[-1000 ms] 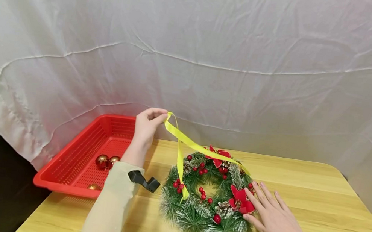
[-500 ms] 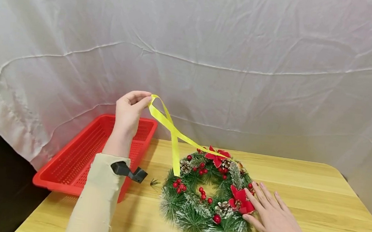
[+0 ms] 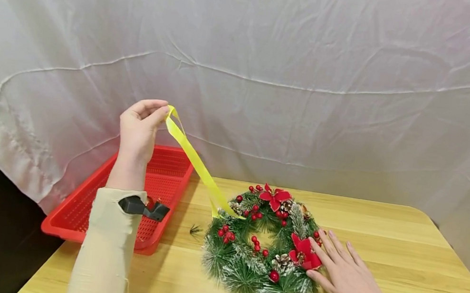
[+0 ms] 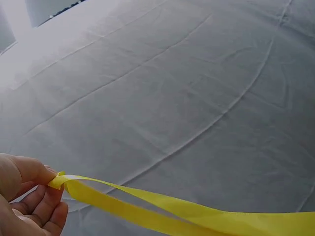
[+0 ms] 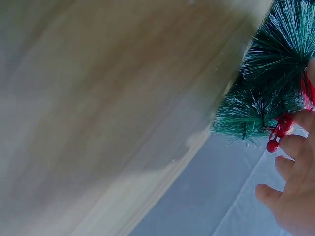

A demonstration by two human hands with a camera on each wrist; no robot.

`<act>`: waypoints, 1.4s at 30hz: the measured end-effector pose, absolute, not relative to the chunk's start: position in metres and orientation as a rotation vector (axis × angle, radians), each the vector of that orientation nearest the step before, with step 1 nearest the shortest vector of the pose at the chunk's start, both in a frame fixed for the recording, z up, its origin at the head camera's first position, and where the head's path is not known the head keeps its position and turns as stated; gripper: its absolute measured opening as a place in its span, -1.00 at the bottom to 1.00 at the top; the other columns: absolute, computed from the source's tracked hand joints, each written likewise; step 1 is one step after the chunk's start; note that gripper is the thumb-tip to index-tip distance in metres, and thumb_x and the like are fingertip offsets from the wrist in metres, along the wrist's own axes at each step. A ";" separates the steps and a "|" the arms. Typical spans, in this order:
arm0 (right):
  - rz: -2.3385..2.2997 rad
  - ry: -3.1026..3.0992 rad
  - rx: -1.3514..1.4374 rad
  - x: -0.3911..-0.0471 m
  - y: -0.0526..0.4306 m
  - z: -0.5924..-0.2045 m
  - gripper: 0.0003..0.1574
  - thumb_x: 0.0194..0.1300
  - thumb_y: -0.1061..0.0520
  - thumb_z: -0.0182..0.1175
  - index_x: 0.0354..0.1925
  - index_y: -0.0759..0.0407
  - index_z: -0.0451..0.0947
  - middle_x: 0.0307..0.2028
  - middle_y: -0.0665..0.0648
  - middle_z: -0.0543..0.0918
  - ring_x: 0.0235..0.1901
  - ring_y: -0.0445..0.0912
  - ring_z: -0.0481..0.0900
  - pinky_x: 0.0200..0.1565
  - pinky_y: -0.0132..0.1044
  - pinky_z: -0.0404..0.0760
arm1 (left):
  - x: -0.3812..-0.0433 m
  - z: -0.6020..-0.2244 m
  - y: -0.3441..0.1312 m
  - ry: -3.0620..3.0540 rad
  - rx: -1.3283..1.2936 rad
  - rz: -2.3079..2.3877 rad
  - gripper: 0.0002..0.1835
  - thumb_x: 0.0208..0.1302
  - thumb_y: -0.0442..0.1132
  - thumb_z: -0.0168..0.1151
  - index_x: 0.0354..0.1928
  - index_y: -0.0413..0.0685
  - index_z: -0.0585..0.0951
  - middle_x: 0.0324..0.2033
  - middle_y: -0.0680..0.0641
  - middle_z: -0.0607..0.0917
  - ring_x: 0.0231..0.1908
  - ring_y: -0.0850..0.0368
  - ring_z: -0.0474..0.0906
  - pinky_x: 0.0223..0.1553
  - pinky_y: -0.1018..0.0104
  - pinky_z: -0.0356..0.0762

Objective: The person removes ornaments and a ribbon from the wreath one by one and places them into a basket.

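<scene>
My left hand [image 3: 139, 124] is raised over the red basket and pinches a yellow ribbon [image 3: 193, 156] between thumb and forefinger. In the left wrist view the folded ribbon [image 4: 147, 199] runs off to the right from my left fingertips. Its lower ends hang at the back left of a green wreath [image 3: 244, 267], overlapping it in the head view. Red berries, pine cones and two red flowers [image 3: 274, 197] decorate the wreath, which lies on the table. My right hand [image 3: 348, 275] rests with spread, straight fingers on the wreath's right edge, at the nearer red flower [image 3: 305, 253].
A red plastic basket [image 3: 176, 174] stands at the table's left, partly hidden by my left arm. A small loose sprig [image 3: 195, 230] lies on the wooden table [image 3: 400, 250] between basket and wreath. Behind the table hangs a pale curtain [image 3: 308, 101].
My left hand has moved left and upward, drawing the ribbon off most of the wreath. The sprig beside the basket has come into view. My right hand and the wreath have stayed put.
</scene>
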State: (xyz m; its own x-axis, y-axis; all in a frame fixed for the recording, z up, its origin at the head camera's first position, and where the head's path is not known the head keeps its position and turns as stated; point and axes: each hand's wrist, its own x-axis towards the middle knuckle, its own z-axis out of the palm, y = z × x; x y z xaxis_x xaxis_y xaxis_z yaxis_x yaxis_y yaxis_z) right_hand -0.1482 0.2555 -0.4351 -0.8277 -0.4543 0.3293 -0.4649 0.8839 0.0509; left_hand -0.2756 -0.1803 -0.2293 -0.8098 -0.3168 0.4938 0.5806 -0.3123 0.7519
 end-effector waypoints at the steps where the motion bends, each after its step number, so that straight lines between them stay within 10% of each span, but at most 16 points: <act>1: 0.042 -2.719 0.681 -0.148 0.256 -0.435 -0.15 0.36 -0.34 -0.03 0.41 0.11 0.21 0.47 0.13 -0.02 0.45 -0.06 -0.32 0.39 -0.11 -0.41 | -0.276 -0.228 -0.183 -1.368 -0.338 -2.146 -0.87 0.13 -0.58 0.25 -0.39 -0.27 0.70 -0.50 -0.10 0.66 -0.43 0.12 0.54 -0.33 0.41 0.54; 42: 0.039 -2.713 0.691 -0.147 0.255 -0.434 -0.13 0.34 -0.33 0.01 0.41 0.11 0.20 0.45 0.19 0.05 0.45 -0.01 -0.28 0.38 -0.10 -0.44 | -0.249 -0.227 -0.302 -0.819 0.065 -2.011 -0.82 -0.11 -0.68 0.37 -0.38 -0.53 0.64 -0.53 -0.21 0.58 -0.45 0.05 0.54 -0.40 0.40 0.60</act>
